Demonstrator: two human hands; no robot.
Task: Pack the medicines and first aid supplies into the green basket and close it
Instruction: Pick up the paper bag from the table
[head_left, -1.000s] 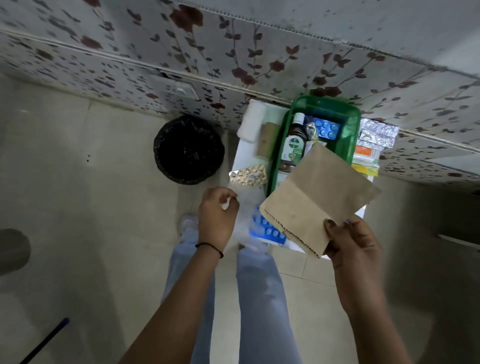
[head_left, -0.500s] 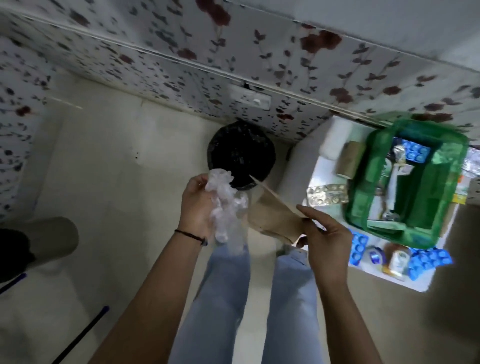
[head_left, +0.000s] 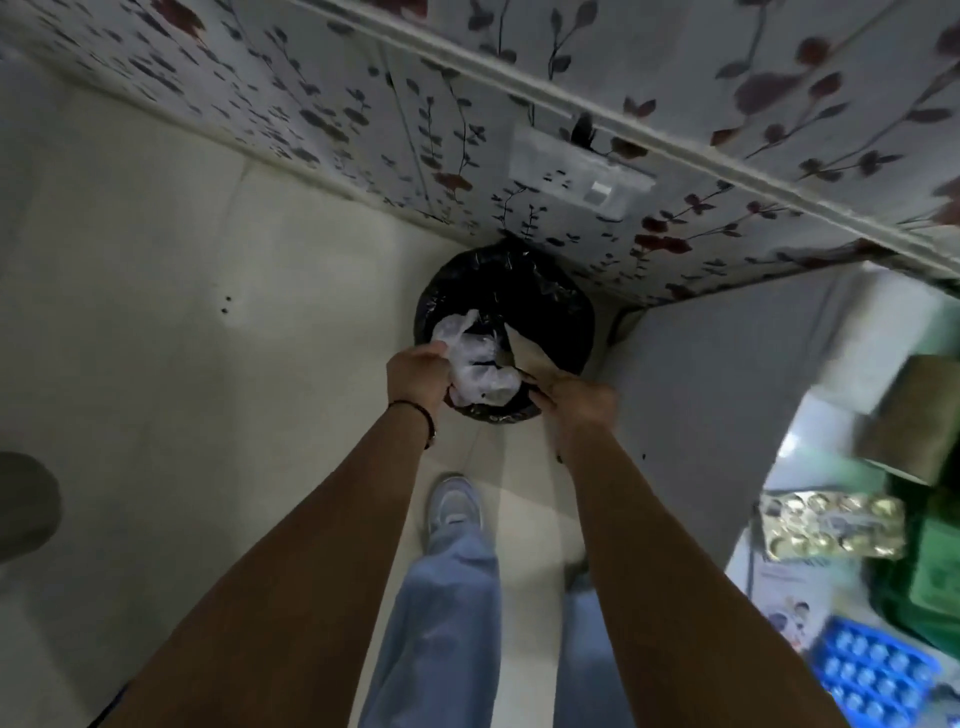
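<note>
Both hands are closed on waste: the left hand (head_left: 417, 375) is clenched around a crumpled clear plastic wrapper (head_left: 475, 370), and the right hand (head_left: 577, 401) pinches a brown paper bag (head_left: 530, 358) by its near edge. Half a second ago the two were held at waist level short of the bin; now both arms are stretched out and the wrapper and bag hang over the mouth of the black-lined bin (head_left: 540, 306) by the wall, not yet let go. The view has swung with them, so the table (head_left: 727, 364) has slid to the right margin. Judged from this, the step is disposal of packaging, a side errand; packing is unfinished, since a gold blister strip (head_left: 831, 525) and a blue blister pack (head_left: 878, 670) lie outside the green basket (head_left: 940, 566). Only a blurred sliver of the basket shows at the right edge; its contents and lid are cut off. Right-hand fingers are smeared by motion, so the exact pinch is indistinct.
</note>
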